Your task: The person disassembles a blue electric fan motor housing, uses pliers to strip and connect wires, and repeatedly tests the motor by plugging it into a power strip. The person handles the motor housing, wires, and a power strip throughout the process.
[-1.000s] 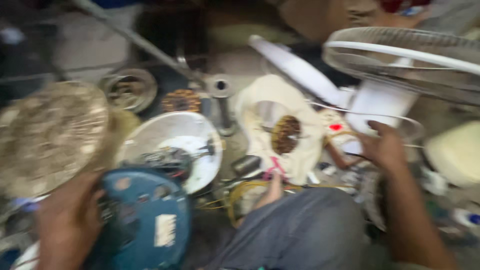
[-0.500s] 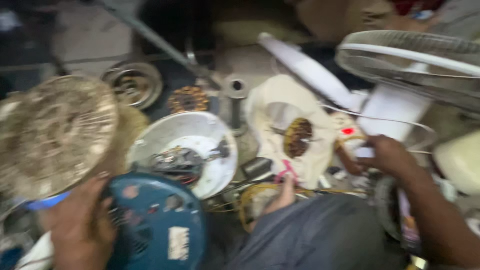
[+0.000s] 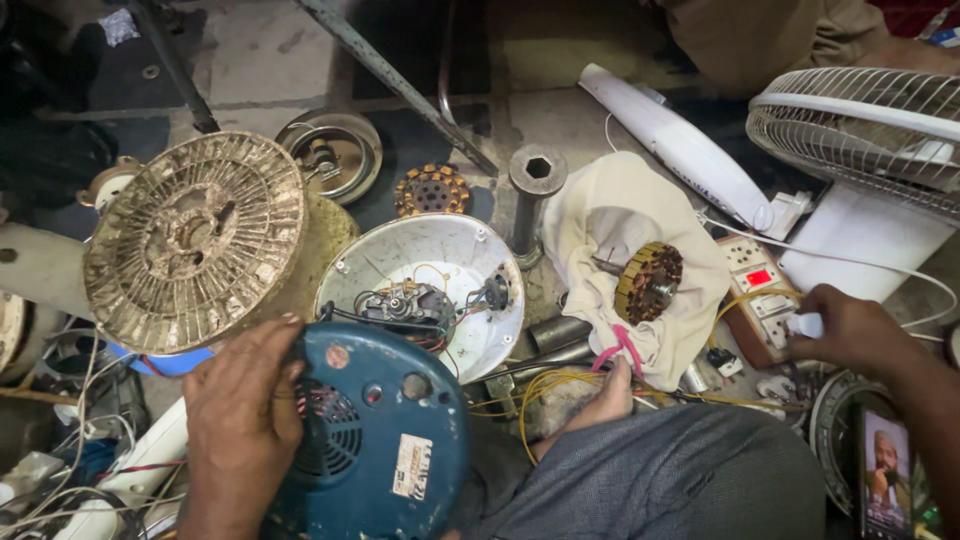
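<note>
Fingers of the left hand (image 3: 240, 420) curl over the upper left rim of a blue motor housing (image 3: 385, 445) at the lower centre of the frame, a closed grip on its edge beside the dark vent slots. A small pale rectangular label sits low on the housing's face, with a round reddish spot near its top. The housing's right edge butts against grey trousers (image 3: 660, 475), so little room is left there.

At the right of the frame the right hand (image 3: 850, 330) is closed around a small white plug (image 3: 808, 324), just beside a brown switch board (image 3: 760, 300) with white sockets and one red rocker; whether the plug is seated in a socket is hard to tell.

Just above the housing lies a white round fan cover (image 3: 440, 255) with wiring in it, its lower rim overlapped by the housing. A rusty ribbed disc (image 3: 195, 240) fills the left middle, tilted over a yellowish base. A cream cloth (image 3: 620, 220) right of centre carries a copper-wound stator (image 3: 648, 282), and a grey hex socket tube (image 3: 533, 190) stands upright between cloth and cover. A white fan grille (image 3: 870, 125) crowds the upper right corner. Bare floor (image 3: 250, 55) shows only in the upper left. A phone (image 3: 885, 480) with a lit screen lies at the lower right edge.
</note>
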